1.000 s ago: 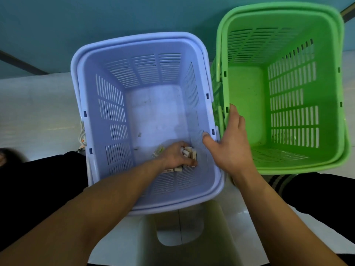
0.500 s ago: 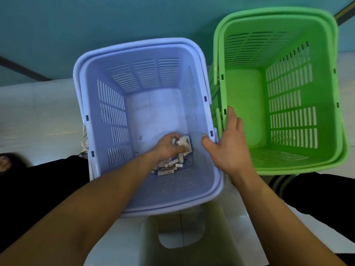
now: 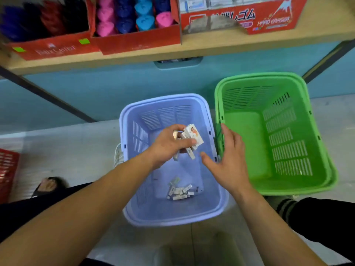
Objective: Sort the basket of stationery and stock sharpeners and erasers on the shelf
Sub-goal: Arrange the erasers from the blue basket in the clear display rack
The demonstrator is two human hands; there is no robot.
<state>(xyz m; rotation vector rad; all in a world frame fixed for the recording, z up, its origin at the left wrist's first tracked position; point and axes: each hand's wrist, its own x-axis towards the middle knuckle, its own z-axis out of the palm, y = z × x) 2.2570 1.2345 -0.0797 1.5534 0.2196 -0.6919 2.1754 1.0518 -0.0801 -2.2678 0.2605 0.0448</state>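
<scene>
Shelf (image 3: 211, 43), pale wood, runs across the top of the room view. Three red cartons sit along its front edge.
- Left-end carton (image 3: 55, 49): white lettering, blurred, reads Faber-Castell. Two green stickers on its face. Holds dark blue, black and red pieces; too blurred to count.
- Middle carton (image 3: 138, 42): faint print, unreadable. Heart-shaped pieces in pink, dark blue and light blue, stacked in columns.
- Right carton (image 3: 269, 22): "HARD ERASER" in yellow, large Japanese characters, a snow-capped mountain drawing at its right corner. White packs stand inside.

Three baskets on the floor below.
- Green basket (image 3: 295, 190): right, slotted walls.
- Lilac basket (image 3: 172, 221): centre, its right rim touching the green one.
- Red basket (image 3: 7, 169): only a corner shows at the left edge.

Pale stool (image 3: 199, 250) under the lilac basket's near edge.

Two hands, both over the lilac basket.
- Right hand (image 3: 228, 166): fingers straight and spread, holding nothing, above the basket's right rim.
- Left hand (image 3: 169, 146): fingers curled round a bunch of boxed erasers (image 3: 193, 134), white with orange print, raised over the basket's middle. Several; exact count unclear.

Loose erasers (image 3: 179, 190): small white pile on the lilac basket's floor, toward its near edge. About ten.
</scene>
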